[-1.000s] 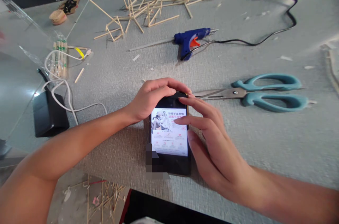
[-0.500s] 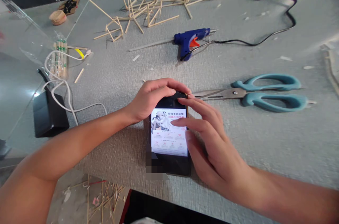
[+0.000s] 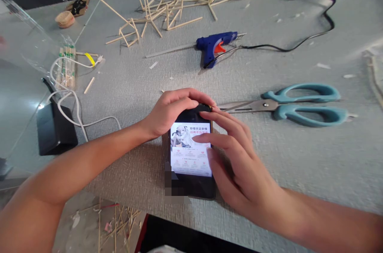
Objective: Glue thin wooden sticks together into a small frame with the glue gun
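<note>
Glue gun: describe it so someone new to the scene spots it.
On the grey table, start at the lit phone. Beyond it, short of the stick frame, lies the glue gun. Its blue body and orange trigger set it apart from the teal-handled scissors.

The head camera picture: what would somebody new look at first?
Probably the glowing phone near the middle, with the left hand at its top edge and the right hand at its right side. Beyond it lies a blue glue gun; big teal-handled scissors lie to the phone's right.
</note>
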The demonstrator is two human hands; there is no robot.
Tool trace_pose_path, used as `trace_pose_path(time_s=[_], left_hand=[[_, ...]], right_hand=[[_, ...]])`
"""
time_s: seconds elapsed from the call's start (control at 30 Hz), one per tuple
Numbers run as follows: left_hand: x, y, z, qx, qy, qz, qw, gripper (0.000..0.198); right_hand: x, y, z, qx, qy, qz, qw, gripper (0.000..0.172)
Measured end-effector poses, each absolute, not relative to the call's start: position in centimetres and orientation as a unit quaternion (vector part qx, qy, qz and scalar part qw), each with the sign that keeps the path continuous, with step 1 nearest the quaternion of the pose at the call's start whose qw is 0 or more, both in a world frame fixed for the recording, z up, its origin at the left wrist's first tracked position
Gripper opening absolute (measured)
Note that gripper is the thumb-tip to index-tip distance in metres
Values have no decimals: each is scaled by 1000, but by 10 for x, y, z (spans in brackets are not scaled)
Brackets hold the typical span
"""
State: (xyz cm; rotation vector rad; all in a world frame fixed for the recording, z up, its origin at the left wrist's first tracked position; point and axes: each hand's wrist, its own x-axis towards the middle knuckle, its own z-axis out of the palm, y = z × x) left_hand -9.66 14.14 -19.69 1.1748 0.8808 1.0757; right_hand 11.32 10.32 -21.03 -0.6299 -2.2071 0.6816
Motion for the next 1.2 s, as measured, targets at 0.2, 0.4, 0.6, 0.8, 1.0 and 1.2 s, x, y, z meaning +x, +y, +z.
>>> trace_pose_path(time_s=[0.2, 0.4, 0.6, 0.8, 1.0, 1.2], left_hand=[[-97, 142, -196, 513, 386, 470, 606, 20], [-95, 143, -198, 491, 400, 456, 626, 20], [-95, 143, -198, 488, 395, 462, 627, 19], [-95, 144, -198, 489, 401, 460, 624, 19], [-95, 144, -198, 490, 404, 457, 623, 20], [-95, 143, -198, 496, 412, 451, 617, 21]], right_hand=[[113, 102, -207, -246, -861, 265, 358, 31], [114, 104, -206, -238, -862, 275, 353, 34], [115, 104, -208, -240, -859, 280, 355, 36], [115, 105, -207, -239, -859, 279, 356, 38], [115, 105, -208, -238, -860, 276, 358, 37], [112, 104, -209, -247, -859, 261, 366, 33]])
